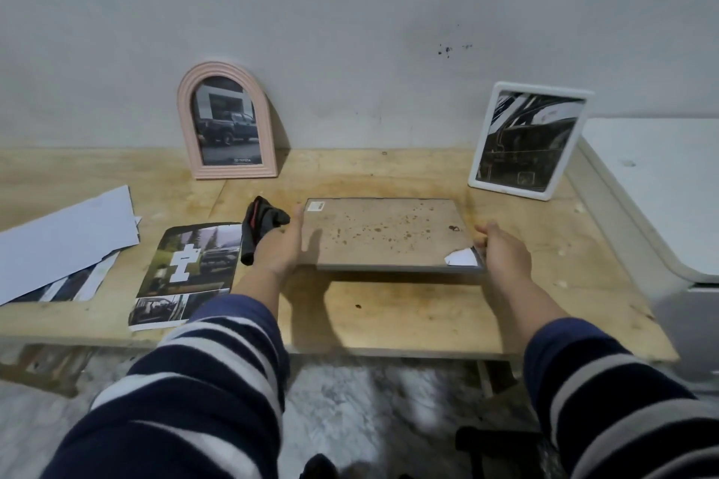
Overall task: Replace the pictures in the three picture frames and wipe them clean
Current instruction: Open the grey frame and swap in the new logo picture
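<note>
Rectangular picture frame (389, 233): face down, backing board up, long axis left-right, lifted just above the bench (408, 315). My left hand (278, 245) presses its left edge, fingers straight; my right hand (504, 251) grips its right edge. Corner label unreadable. Arched pink frame (227, 121), print marked "TOYOTA", seemingly, leans on the wall.

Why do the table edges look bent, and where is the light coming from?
Head view: the wide-angle lens bows the wooden table; the brown-backed rectangular frame casts a shadow beneath and toward the viewer, suggesting light from above and behind it; the striped sleeves and floor look blurred.
</note>
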